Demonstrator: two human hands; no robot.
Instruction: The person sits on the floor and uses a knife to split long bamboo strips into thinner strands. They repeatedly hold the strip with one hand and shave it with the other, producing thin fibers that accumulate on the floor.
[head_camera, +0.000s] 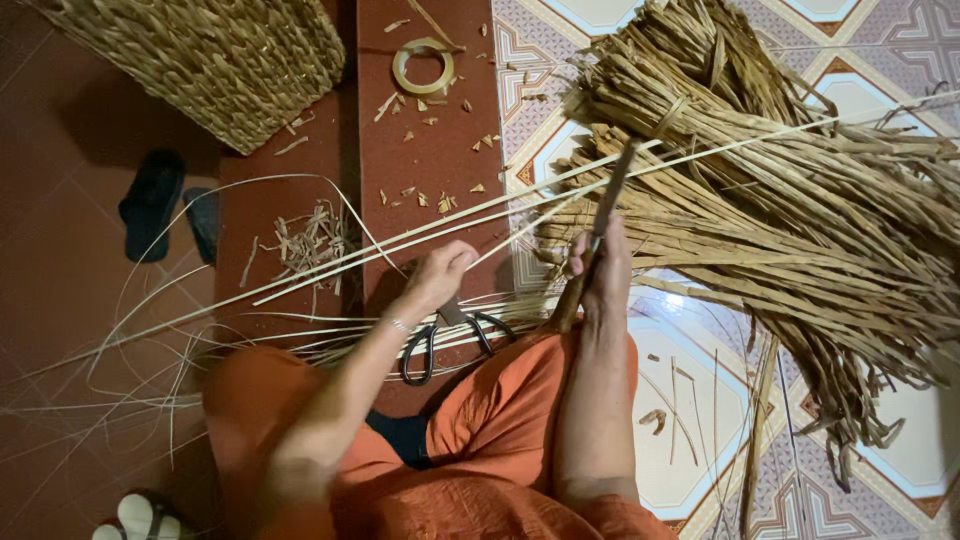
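My left hand (438, 274) pinches a long pale cane strip (330, 262) that runs from the lower left up to the right across the floor. My right hand (603, 268) grips a knife (604, 222) by its wooden handle, the dark blade pointing up and lying against the strips. Both hands sit above my orange-clad lap (500, 420). Black-handled scissors (440, 340) lie on the floor just below my left hand.
A big pile of dried reed bundles (800, 200) fills the right side. A woven basket (220, 60) stands at top left, a tape roll (423, 66) on the red floor, dark sandals (160, 205) at left, thin shavings (310, 240) scattered about.
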